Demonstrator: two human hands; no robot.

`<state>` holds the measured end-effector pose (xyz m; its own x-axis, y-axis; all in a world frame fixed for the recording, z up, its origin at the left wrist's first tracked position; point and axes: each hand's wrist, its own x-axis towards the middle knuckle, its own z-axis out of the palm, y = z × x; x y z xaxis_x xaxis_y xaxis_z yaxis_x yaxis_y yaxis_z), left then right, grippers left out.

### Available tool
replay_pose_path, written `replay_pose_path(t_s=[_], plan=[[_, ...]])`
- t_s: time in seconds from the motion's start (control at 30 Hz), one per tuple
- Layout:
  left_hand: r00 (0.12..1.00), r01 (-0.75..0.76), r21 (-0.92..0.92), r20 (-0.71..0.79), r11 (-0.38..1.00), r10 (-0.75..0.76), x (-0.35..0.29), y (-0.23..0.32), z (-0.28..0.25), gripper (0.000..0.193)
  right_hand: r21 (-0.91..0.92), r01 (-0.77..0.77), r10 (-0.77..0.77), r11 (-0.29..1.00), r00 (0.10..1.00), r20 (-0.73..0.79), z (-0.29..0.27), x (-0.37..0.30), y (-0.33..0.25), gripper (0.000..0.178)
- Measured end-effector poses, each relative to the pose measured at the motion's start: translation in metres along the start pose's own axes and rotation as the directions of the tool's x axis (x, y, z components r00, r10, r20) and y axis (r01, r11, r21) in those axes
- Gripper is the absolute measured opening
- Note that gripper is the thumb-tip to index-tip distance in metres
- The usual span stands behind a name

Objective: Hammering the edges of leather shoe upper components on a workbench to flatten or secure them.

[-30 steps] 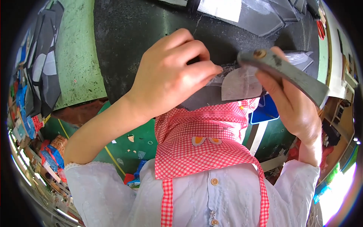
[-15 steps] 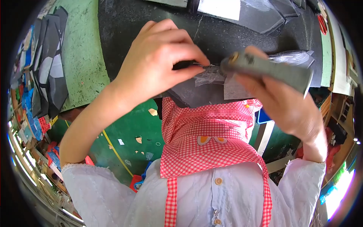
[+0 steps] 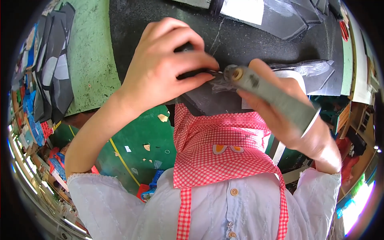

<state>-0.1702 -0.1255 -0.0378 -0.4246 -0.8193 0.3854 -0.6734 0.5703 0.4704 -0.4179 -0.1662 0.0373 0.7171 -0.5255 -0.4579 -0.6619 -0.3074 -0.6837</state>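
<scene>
My left hand (image 3: 168, 60) is over the near part of the black work surface. Its thumb and fingertips are pinched together on the edge of a dark sheet piece (image 3: 212, 100), beside crinkled clear film (image 3: 224, 86). The fingers hide much of that edge. My right hand (image 3: 280, 104) is wrapped round a grey tapered tool (image 3: 276, 94). This tool has a round brass-coloured fitting near its narrow end and a broad flat end by my wrist; its exact kind I cannot make out. The narrow end sits close to my left fingertips. Whether it touches the sheet is hidden.
More dark cut sheets (image 3: 286, 20) and a white sheet (image 3: 242, 11) lie at the far side. Dark pieces (image 3: 54, 60) are stacked on the green tabletop (image 3: 90, 56) at left. Red-handled scissors (image 3: 344, 31) rest at far right. Scraps (image 3: 163, 117) litter the green floor.
My right hand has turned the grey tool, swinging its broad end down toward me and its narrow end slightly left. My left hand stays pinched at nearly the same spot.
</scene>
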Motion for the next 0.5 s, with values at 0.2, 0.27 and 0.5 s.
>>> replay_pose_path(t_s=[0.2, 0.27, 0.5], plan=[[0.995, -0.089, 0.148, -0.031, 0.985, 0.094, -0.019, 0.005, 0.007, 0.03, 0.046, 0.082, -0.075, 0.996, 0.989, -0.131, 0.006, 0.001, 0.001, 0.02], [0.991, 0.121, 0.128, -0.071, 0.984, -0.113, -0.013, 0.009, 0.002, 0.029, 0.053, 0.156, -0.147, 0.986, 0.978, -0.148, 0.02, 0.003, 0.004, 0.018], [0.988, 0.097, 0.111, -0.131, 0.989, -0.082, -0.027, 0.017, 0.008, 0.028, 0.054, 0.151, -0.143, 0.987, 0.981, -0.132, 0.009, 0.008, 0.002, 0.016]])
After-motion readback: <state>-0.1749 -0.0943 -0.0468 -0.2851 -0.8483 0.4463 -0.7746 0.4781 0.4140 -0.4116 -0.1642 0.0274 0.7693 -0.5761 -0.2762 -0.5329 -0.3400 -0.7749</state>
